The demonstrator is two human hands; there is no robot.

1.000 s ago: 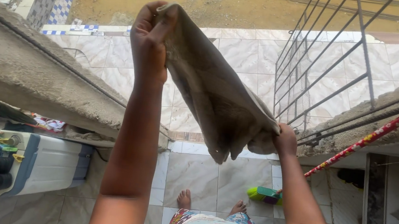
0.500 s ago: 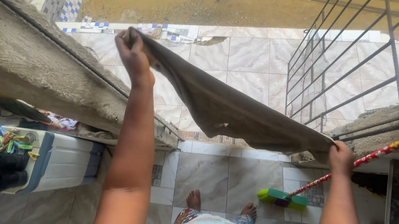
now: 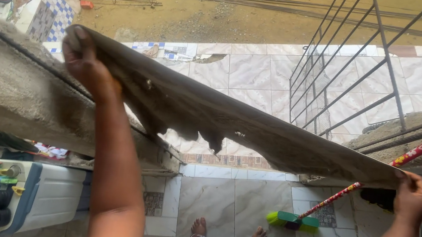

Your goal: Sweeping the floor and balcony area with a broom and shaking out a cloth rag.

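Left hand (image 3: 83, 59) clenched on one corner of a worn, grey-brown cloth with ragged holes (image 3: 232, 127), raised beside the rough concrete ledge (image 3: 12, 85); right hand (image 3: 413, 197) gripping the opposite corner lower down, near the grey metal railing (image 3: 360, 73). Cloth pulled taut between both fists, spread flat in the air above bare feet, marbled floor tiles (image 3: 244, 195) and a green-headed broom with red patterned handle (image 3: 290, 220). Spreading step apparently in hand; next move likely calls for equal tension on both corners and lowering evenly onto a support.
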